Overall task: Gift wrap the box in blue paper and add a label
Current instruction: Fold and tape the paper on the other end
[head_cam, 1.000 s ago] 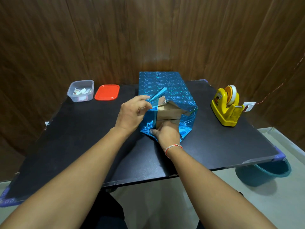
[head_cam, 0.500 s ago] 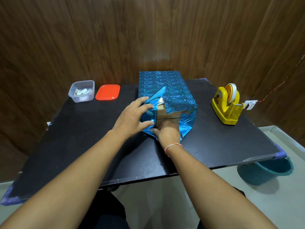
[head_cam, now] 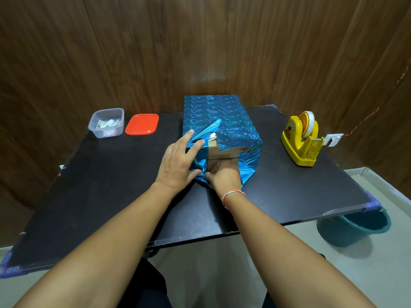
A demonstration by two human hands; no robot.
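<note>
A box (head_cam: 223,153) stands mid-table, covered on top and sides in shiny blue heart-print paper (head_cam: 220,116). Its near end is still bare brown cardboard between loose paper flaps. My left hand (head_cam: 178,164) lies flat with straight fingers against the left flap, pressing it toward the box end. My right hand (head_cam: 223,174) sits low at the near end with its fingers against the cardboard and lower paper; the fingertips are hidden. A clear tub (head_cam: 106,123) at the back left holds small labels.
A red lid (head_cam: 142,124) lies beside the tub. A yellow tape dispenser (head_cam: 300,141) stands at the right of the black table (head_cam: 100,185). A teal bucket (head_cam: 353,227) sits on the floor under the table's right corner. Wooden wall panels stand behind.
My left hand let go of the raised flap edge it pinched, flattened, and moved down to press the left flap inward. The right hand stayed at the near end.
</note>
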